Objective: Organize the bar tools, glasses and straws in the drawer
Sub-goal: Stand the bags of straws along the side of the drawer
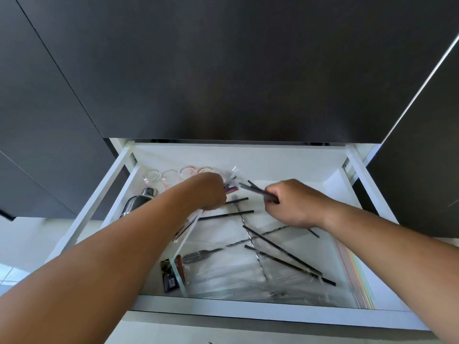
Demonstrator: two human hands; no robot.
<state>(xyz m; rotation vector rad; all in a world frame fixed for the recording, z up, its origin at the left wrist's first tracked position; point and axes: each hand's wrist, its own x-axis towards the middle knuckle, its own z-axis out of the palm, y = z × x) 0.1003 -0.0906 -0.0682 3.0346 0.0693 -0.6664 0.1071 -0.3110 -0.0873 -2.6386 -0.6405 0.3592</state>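
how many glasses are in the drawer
4 glasses in a row along the back left of the drawer: one at the far left, the next, a third, and a fourth partly behind the left hand, which may hide more.

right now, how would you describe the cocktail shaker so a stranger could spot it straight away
Look in the open white drawer below the dark cabinet front, at its back left corner. Just in front of the row of small clear glasses sits the cocktail shaker, at the left side. It is the only fat, shiny metal body there.
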